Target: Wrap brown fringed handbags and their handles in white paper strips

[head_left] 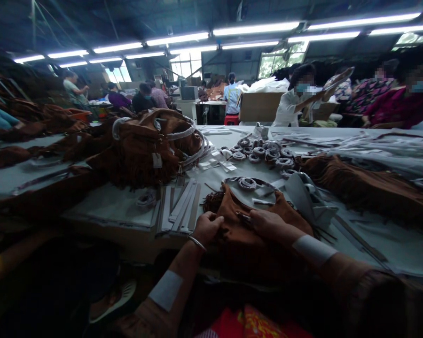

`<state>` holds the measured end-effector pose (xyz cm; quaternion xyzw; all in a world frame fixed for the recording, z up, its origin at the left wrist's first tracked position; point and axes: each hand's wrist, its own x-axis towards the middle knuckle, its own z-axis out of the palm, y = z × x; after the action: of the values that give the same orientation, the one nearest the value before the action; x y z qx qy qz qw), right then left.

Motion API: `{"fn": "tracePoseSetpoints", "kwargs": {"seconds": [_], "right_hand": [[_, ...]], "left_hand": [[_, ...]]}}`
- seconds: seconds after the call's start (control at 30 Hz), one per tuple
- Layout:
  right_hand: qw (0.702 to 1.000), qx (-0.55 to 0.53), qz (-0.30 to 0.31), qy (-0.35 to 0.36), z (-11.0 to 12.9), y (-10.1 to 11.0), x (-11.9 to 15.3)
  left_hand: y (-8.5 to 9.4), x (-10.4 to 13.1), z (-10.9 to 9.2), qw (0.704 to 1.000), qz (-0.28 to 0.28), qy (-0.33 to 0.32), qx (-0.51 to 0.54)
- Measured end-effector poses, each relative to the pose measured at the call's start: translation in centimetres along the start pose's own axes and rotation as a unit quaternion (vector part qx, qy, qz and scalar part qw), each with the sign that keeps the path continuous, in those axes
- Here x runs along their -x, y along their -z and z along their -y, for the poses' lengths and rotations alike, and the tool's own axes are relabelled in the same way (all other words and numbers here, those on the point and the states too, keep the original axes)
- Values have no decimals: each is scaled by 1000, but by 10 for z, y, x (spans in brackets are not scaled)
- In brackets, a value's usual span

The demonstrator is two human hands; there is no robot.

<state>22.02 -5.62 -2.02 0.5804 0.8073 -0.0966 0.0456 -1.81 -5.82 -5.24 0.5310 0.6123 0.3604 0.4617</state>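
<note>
From the head camera I see my left hand (pixel 207 226) closed, fingers curled and pinching the near left edge of the brown suede fringed bag piece (pixel 248 220) lying at the near edge of the grey worktable (pixel 116 204); my right hand (pixel 268 224) lies mostly flat on the same piece, fingers spread loosely and pressing it down rather than gripping; a grey lining panel (pixel 305 197) shows at its far right side, and a small coiled grey strap (pixel 247 183) rests just beyond it; I judge the step in hand to be smoothing and aligning the suede, and the next move calls for keeping that edge taut while the flat hand steadies the piece; further off lie a cluster of coiled grey straps (pixel 264 152), a stack of flat grey strips (pixel 183 206) to the left, and a heap of finished brown fringed bags (pixel 151 145) far left; other people work at the far benches.
</note>
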Motion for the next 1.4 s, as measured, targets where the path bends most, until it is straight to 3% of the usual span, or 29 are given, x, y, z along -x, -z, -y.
{"fn": "tracePoseSetpoints", "kwargs": {"seconds": [0.23, 0.3, 0.4, 0.47, 0.57, 0.67, 0.77, 0.93, 1.03, 1.13, 1.23, 1.3, 1.4], "right_hand": [[996, 81, 25, 35, 6, 11, 11], [996, 77, -9, 51, 12, 20, 23], [993, 22, -77, 84, 37, 30, 46], [991, -24, -84, 97, 62, 30, 59], [993, -55, -84, 60, 95, 24, 60], [994, -80, -72, -19, 110, 18, 43], [992, -109, -41, -52, 111, 16, 21], [984, -172, -32, -24, 99, 5, 1], [960, -278, -25, -23, 86, -4, -4], [928, -371, -29, -24, 75, -10, -7], [907, -420, -31, -2, 69, -12, -9], [896, -444, -24, 9, 67, -12, -9], [890, -456, -16, 15, 67, -12, -8]], "left_hand": [[4, 1, 0, 1000, 6, 1, -2], [7, 2, 0, 1000, 12, 3, 1], [8, 2, -1, 1000, 13, 2, 8], [6, 1, -2, 1000, 5, -4, 13], [1, 0, -2, 1000, -13, -10, 21], [-4, 1, 0, 999, -31, -11, 28], [-7, 1, 2, 998, -44, -14, 35], [-5, 7, 2, 997, -61, -27, 44], [-5, 28, 3, 993, -99, -50, 39], [-8, 59, 7, 972, -183, -144, -27], [-12, 83, 9, 963, -168, -199, -70], [-14, 89, 8, 976, -138, -163, -44], [-15, 87, 3, 995, -76, -52, 44]]}}
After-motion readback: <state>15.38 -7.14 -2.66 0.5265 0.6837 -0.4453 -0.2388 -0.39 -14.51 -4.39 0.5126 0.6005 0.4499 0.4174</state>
